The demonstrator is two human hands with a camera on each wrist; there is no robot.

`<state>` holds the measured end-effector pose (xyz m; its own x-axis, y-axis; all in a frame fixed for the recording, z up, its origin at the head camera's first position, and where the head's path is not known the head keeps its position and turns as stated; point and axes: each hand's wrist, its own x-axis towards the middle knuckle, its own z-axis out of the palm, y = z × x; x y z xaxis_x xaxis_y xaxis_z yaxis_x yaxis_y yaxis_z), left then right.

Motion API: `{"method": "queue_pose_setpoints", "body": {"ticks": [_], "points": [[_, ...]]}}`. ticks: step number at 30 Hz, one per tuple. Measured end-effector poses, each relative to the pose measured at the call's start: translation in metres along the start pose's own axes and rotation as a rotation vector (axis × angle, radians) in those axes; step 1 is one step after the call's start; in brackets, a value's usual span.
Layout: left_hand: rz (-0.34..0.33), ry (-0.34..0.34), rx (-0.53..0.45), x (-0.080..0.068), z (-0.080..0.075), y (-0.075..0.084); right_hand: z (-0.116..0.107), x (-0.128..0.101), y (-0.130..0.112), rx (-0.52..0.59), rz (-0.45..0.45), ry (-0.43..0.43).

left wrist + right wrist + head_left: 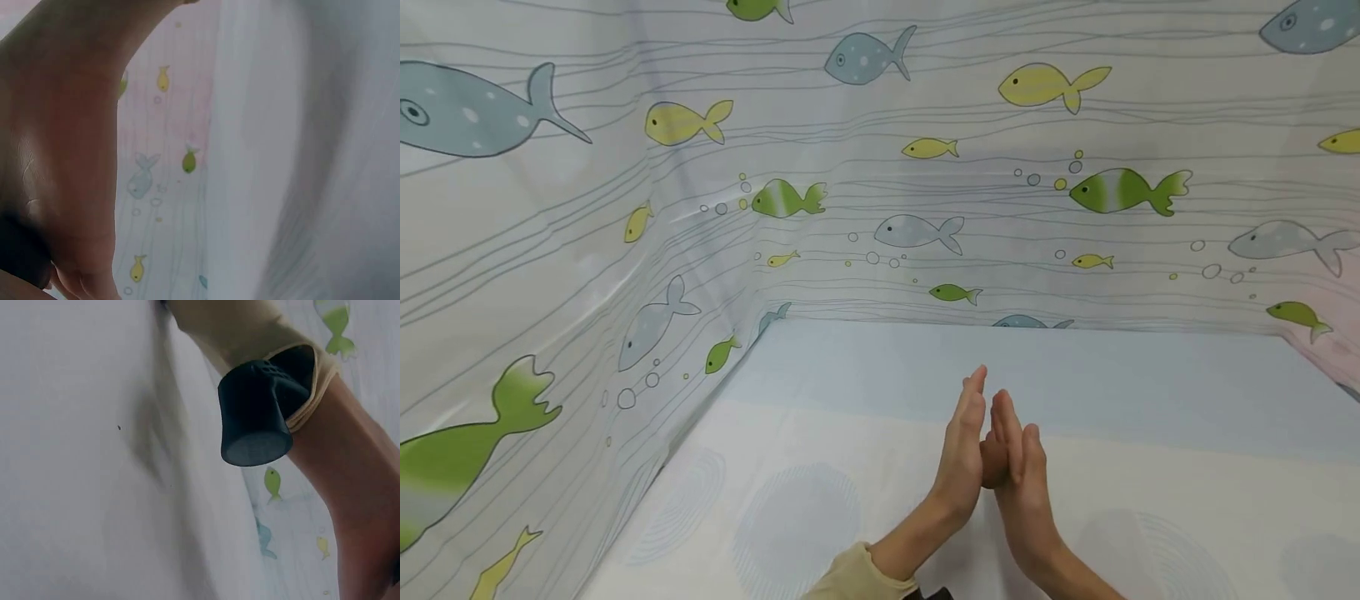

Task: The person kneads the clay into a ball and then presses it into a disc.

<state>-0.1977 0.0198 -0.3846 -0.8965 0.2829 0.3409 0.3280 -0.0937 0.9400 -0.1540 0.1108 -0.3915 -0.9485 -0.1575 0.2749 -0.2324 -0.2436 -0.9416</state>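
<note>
A small brown ball [993, 464], perhaps clay or dough, sits between the two palms. My left hand [959, 454] presses it from the left, fingers straight and pointing up and away. From the right my right hand [1026, 487] presses against it, its fingers straight too. Both hands are held over the white table, and much of the ball is hidden by the palms. In the left wrist view bare skin of a hand [69, 169] fills the left side, while the ball is out of sight there. The right wrist view shows a bare forearm [350, 481] below a beige sleeve.
The table [910, 492] has a pale blue band at its far side and faint round patterns. White curtains [865, 125] printed with fish and wavy lines surround it at the back and left. A black wrist device [253, 419] pokes out of the beige sleeve [244, 331].
</note>
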Motion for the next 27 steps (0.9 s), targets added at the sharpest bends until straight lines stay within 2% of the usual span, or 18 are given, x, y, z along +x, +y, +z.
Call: {"method": "queue_pose_setpoints", "body": {"ticks": [7,14,19,27], "points": [[0.03,0.073,-0.012,0.007,-0.01,0.0,0.005,-0.005,0.001,0.023,0.013,-0.084],[0.028,0.104,-0.009,0.009,-0.015,-0.002,0.007,-0.007,0.0,0.03,0.007,-0.105],[0.024,0.09,-0.009,0.009,-0.014,-0.006,0.006,-0.007,-0.007,0.017,-0.008,-0.077],[0.011,0.012,0.016,0.005,-0.009,-0.012,0.0,-0.002,-0.017,0.031,-0.059,-0.008]]}}
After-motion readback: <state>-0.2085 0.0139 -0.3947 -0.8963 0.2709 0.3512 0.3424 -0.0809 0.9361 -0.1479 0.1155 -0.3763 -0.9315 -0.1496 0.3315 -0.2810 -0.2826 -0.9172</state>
